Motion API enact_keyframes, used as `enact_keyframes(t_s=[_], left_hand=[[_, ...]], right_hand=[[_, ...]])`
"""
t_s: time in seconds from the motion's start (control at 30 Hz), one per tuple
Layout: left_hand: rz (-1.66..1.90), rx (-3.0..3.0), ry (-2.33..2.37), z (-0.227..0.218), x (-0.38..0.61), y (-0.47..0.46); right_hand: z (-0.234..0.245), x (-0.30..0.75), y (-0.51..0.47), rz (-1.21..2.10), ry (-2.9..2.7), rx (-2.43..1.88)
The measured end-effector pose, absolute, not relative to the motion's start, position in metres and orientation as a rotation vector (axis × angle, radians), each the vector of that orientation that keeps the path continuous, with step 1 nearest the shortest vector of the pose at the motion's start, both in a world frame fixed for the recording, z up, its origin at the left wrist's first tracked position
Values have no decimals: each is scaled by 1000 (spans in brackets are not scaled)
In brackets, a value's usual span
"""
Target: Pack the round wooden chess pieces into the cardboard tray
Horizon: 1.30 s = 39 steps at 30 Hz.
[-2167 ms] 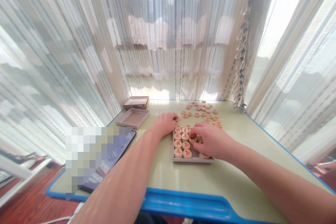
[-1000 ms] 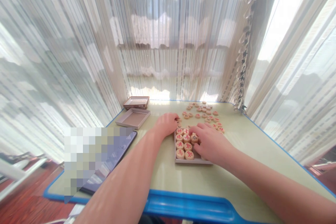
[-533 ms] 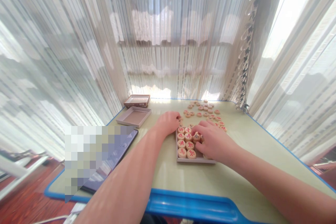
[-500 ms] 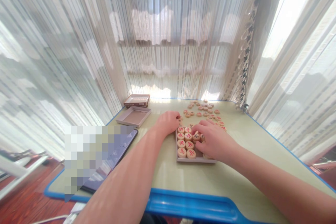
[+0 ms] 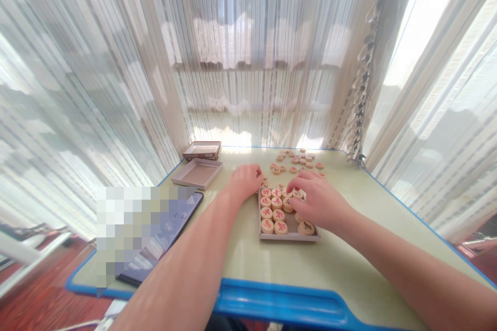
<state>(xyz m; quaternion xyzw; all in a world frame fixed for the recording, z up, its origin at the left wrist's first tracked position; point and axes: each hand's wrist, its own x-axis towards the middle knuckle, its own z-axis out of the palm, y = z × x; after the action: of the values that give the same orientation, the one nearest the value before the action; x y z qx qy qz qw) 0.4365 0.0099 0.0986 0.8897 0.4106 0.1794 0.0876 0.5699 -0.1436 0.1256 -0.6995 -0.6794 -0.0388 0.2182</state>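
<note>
A shallow cardboard box (image 5: 289,238) holds rows of round wooden xiangqi pieces (image 5: 278,215) with red or black characters. Over its far middle, my right hand (image 5: 316,197) curves down, its thumb and fingertips closed about a xiangqi piece (image 5: 286,194); the exact contact is partly hidden. A black-lettered horse piece (image 5: 306,227) lies in the near right corner, with bare box floor to its left. Just outside the far left corner is my left hand (image 5: 247,180), fingers curled in by a few loose pieces (image 5: 265,185). Whatever those fingers hold is hidden.
More loose pieces (image 5: 302,161) are scattered at the back of the green tabletop (image 5: 248,253). A box lid (image 5: 198,174) and another box (image 5: 202,149) lie at the far left. A tablet (image 5: 166,238) rests beside my left forearm. Curtains hang behind the table.
My right hand has shifted slightly away from me, uncovering the horse piece in the near right corner. My left hand has drawn a little leftward, its fingers more curled.
</note>
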Motion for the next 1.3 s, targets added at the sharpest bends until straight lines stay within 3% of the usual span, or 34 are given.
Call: enact_keyframes(t_s=[0.23,0.43,0.7,1.1,1.3], left_hand=[[638,2602,1235,97,436,15],[881,2359,911,102,441,3],[666,1940,597,102,442,-10],[711,2229,760,113,441,-18],[587,2573,484,126,439,-43]], right_hand=[[126,573,-143,-140,-1866,-1905],[122,579,-140,-168,-1794,-1851],[113,595,-130,-66,-1717,-1695],[98,630,-112,19,-1879,-1895],[96,639,-111,-99,-1948,-2013]])
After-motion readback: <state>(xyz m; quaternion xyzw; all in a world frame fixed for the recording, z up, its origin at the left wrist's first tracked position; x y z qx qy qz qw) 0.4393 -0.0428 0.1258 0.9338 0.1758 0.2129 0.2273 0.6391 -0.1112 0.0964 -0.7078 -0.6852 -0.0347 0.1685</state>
